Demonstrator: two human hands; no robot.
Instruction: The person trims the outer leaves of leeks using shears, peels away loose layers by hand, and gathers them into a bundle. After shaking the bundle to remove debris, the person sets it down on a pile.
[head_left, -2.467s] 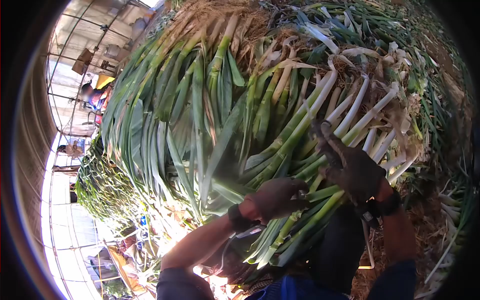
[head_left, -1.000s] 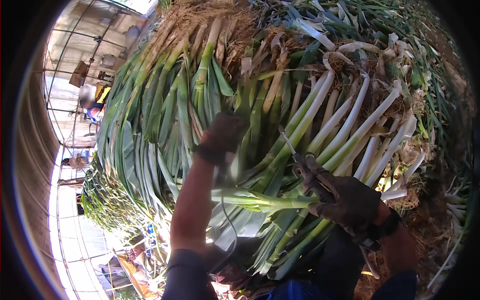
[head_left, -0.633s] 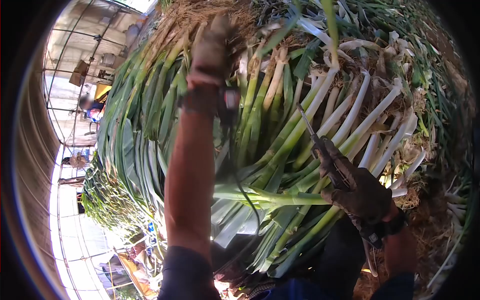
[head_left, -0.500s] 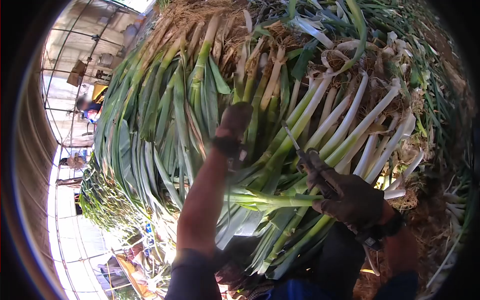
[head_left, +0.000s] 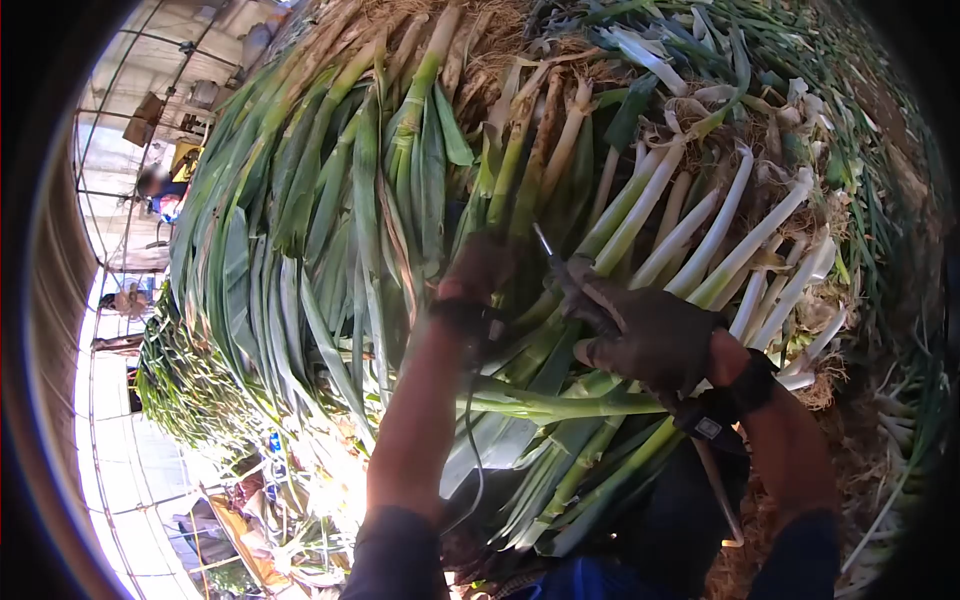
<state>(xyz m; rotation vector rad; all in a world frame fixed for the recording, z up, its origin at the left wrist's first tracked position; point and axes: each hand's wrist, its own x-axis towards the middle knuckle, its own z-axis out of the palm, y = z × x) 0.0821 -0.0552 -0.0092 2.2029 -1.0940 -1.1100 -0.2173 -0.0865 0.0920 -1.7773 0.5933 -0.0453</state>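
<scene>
A large heap of leeks (head_left: 330, 200) fills the middle of the head view, with brown roots at the top and long green leaves toward the left. My left hand (head_left: 480, 265), in a dark glove, reaches down among the stalks, and its fingers are hidden in shadow there. Closed around a small knife (head_left: 546, 246), my gloved right hand (head_left: 650, 335) is just to the right of it. The narrow metal blade points up and left, its tip close to the left hand. White-stemmed leeks (head_left: 745, 245) lie beyond the right hand, and one green stalk (head_left: 560, 405) crosses below it.
Black straps with small devices sit on both wrists, and a thin cable (head_left: 472, 440) hangs from the left one. More leeks (head_left: 190, 390) are piled at the lower left. A person (head_left: 165, 190) is in the background, near a metal-framed wall.
My right hand has moved left and up with the knife, closer to my left hand. The left hand sits slightly lower among the stalks, and the view has shifted a little.
</scene>
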